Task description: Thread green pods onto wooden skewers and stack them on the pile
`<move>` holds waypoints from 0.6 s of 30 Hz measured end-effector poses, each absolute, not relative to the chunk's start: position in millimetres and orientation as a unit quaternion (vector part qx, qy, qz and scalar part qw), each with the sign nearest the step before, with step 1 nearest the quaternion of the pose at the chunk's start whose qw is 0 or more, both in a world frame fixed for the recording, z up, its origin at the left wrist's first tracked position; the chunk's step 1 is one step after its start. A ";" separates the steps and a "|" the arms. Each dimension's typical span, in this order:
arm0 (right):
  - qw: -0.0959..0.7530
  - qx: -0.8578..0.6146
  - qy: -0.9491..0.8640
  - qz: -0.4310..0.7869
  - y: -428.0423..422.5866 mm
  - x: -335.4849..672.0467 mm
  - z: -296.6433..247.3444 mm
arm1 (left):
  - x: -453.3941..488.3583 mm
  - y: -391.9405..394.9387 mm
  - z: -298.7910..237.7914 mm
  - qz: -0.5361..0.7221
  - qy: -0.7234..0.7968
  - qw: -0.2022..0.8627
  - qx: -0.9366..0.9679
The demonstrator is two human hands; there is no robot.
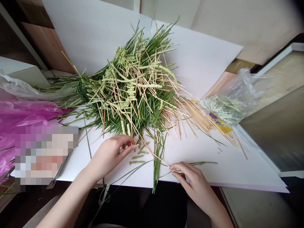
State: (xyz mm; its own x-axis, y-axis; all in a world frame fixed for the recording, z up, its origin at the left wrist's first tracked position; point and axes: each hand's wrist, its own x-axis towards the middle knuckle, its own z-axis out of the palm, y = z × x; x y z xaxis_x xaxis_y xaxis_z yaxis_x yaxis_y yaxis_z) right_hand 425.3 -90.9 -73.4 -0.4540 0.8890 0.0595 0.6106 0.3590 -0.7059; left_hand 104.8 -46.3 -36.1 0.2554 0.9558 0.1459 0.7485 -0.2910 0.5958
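My right hand (192,177) pinches a short piece of green bean (177,171) between thumb and fingers, close to the table's front edge. A thin wooden skewer (156,155) slants from the pile down to those fingertips; whether it pierces the bean piece I cannot tell. My left hand (117,147) is closed in a pinch just below the pile, near the skewer, and what its fingertips hold is too small to make out. Between the hands lie several cut bean pieces (137,156) and a strip of long green chives (156,161).
A big heap of chives (147,110) with bean-threaded skewers on top fills the table's back. Bare skewers (201,118) fan out rightward beside a clear plastic bag (228,107) of pale greens. A pink plastic bag (30,114) and a pixelated patch are at left.
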 end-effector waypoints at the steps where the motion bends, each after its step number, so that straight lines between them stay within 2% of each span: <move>1: 0.237 -0.468 -0.788 0.322 -91.3 421.2 -72.2 | 101.9 -46.4 -33.0 0.252 0.558 0.211 0.762; 4: 0.270 -0.445 -0.778 0.352 -88.8 399.6 -66.5 | 94.9 -47.6 -26.2 0.264 0.554 0.215 0.760; 9: 0.281 -0.392 -0.801 0.354 -68.8 344.8 -55.0 | 90.7 -50.3 -22.5 0.283 0.540 0.218 0.762; 13: 0.258 -0.340 -0.873 0.236 -51.4 326.9 -51.4 | 88.9 -52.5 -19.8 0.292 0.533 0.230 0.760; 18: 0.275 -0.420 -0.860 0.095 -28.0 383.3 -47.8 | 77.8 -53.7 -14.2 0.306 0.540 0.227 0.750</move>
